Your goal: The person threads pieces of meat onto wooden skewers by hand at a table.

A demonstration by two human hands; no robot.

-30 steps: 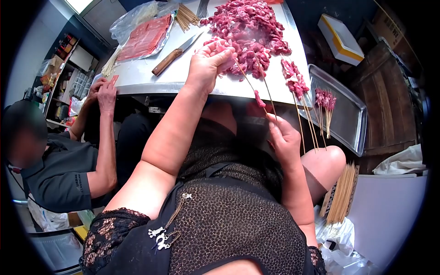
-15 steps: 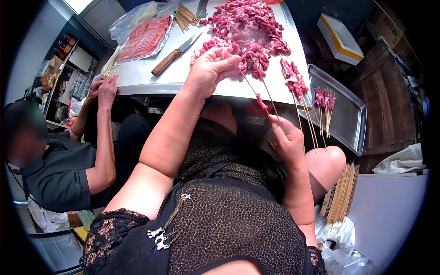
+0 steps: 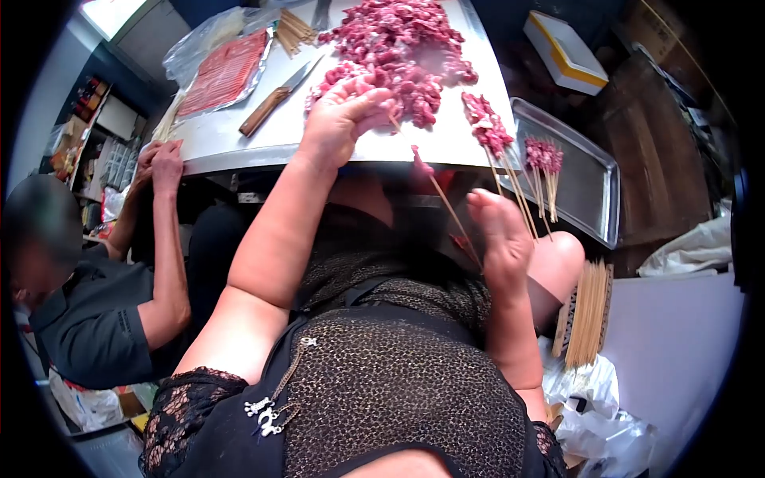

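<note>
My left hand [image 3: 349,111] is pinched on a piece of meat at the upper tip of a thin skewer [image 3: 448,204], near the front of the meat pile [image 3: 398,36]. One small piece of meat [image 3: 421,162] sits partway down this skewer. Beside its lower end is my right hand [image 3: 504,239], slightly blurred, palm up with fingers stretched out; no firm grip shows. Several meat skewers [image 3: 488,126] rest over the table's right edge, their bare ends pointing toward my knee.
A knife [image 3: 267,110] lies left of the meat, near a bag of red strips [image 3: 223,72]. At right are a metal tray [image 3: 586,195] with finished skewers [image 3: 543,155], a white box [image 3: 564,52] and bundled sticks [image 3: 588,315]. A co-worker [image 3: 100,295] sits at left, hands at the table edge.
The view has shifted, moving the table leftward in the frame. My right hand has opened from its hold on the skewers. The second skewer between my hands no longer shows.
</note>
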